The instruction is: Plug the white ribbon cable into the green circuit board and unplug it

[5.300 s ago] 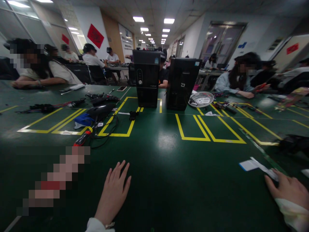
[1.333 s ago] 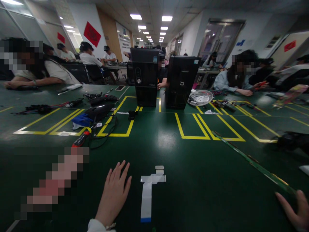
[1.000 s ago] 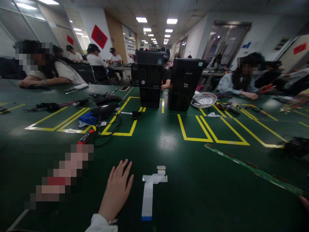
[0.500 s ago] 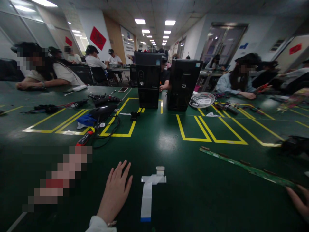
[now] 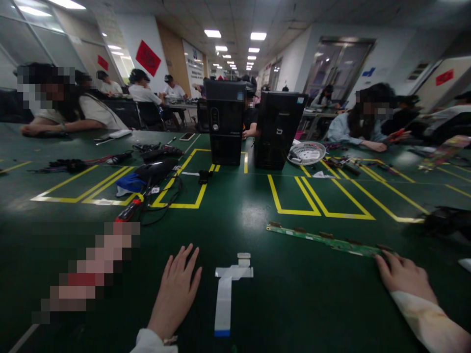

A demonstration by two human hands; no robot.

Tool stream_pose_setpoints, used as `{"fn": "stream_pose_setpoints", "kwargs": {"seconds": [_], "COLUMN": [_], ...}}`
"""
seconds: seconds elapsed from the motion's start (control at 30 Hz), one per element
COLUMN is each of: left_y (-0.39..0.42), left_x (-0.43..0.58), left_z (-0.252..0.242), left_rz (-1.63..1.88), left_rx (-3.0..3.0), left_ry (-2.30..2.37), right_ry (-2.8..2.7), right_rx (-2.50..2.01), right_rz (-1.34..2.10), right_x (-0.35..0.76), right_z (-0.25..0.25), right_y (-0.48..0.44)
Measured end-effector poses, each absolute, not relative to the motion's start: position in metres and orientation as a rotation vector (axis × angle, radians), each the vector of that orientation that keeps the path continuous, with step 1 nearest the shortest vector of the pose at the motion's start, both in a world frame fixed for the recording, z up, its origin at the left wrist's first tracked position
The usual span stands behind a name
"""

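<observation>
My left hand (image 5: 176, 289) lies flat on the green tabletop, fingers stretched out and holding nothing. Just right of it is a white ribbon cable (image 5: 222, 304), a T-shaped flat strip with a blue end and a small connector at the top. My right hand (image 5: 406, 277) grips the near right end of a long, narrow green circuit board (image 5: 324, 239). The board slants from upper left down to my fingers, and its far left end reaches toward the middle of the table. My fingertips hide the gripped end.
Two black computer towers (image 5: 226, 122) stand at the table's middle. A white basket (image 5: 306, 153) sits right of them. Left lie black cables and a red-black handled tool (image 5: 128, 211); a blurred-out object lies below it. Yellow tape (image 5: 300, 212) marks the table. Several people sit around.
My right hand has come further into view, moving left and bringing the circuit board left with it. My left hand and the ribbon cable have stayed where they were.
</observation>
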State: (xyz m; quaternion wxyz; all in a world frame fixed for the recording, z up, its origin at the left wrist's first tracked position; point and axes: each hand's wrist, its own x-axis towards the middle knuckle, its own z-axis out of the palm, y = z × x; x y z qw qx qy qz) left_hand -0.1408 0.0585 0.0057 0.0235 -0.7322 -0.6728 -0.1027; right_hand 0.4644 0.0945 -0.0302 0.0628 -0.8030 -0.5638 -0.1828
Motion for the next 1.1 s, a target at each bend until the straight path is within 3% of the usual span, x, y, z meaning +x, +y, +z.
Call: {"fn": "stream_pose_setpoints", "kwargs": {"seconds": [0.7, 1.1], "left_y": [0.058, 0.058], "left_x": [-0.139, -0.140], "left_z": [0.005, 0.004], "left_rz": [-0.397, -0.389], "left_rx": [-2.270, -2.273], "left_ry": [-2.037, -2.030], "right_ry": [-2.174, -2.262], "right_rx": [-1.832, -1.822], "right_rz": [-0.475, -0.456], "right_x": [0.244, 0.180], "right_z": [-0.013, -0.005], "right_y": [0.129, 0.117]}}
